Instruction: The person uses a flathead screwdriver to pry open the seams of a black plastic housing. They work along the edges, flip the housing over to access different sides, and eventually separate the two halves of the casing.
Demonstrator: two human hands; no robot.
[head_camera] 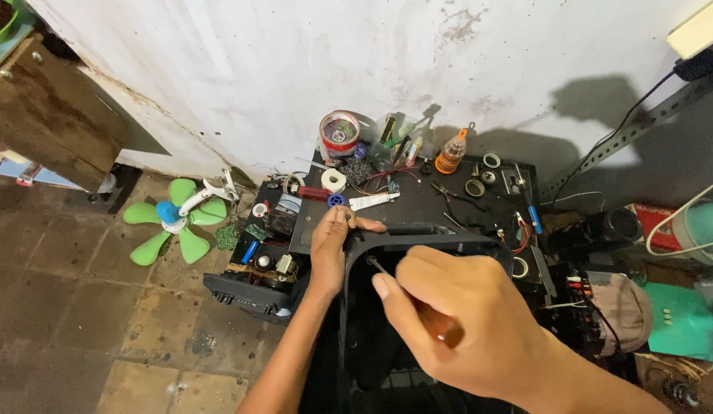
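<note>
Right hand (456, 322) clamped on screwdriver (406, 295), shaft angled up-left into black casing (418, 238); left hand (330, 245) grips casing's left rim, pinching a small screw (347, 218).

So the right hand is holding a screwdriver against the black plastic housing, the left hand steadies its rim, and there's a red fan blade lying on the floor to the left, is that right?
Not quite: in the head view the fan blade on the floor is green, not red. The rest holds: the right hand holds a screwdriver against the black plastic housing, and the left hand steadies its rim.
</note>
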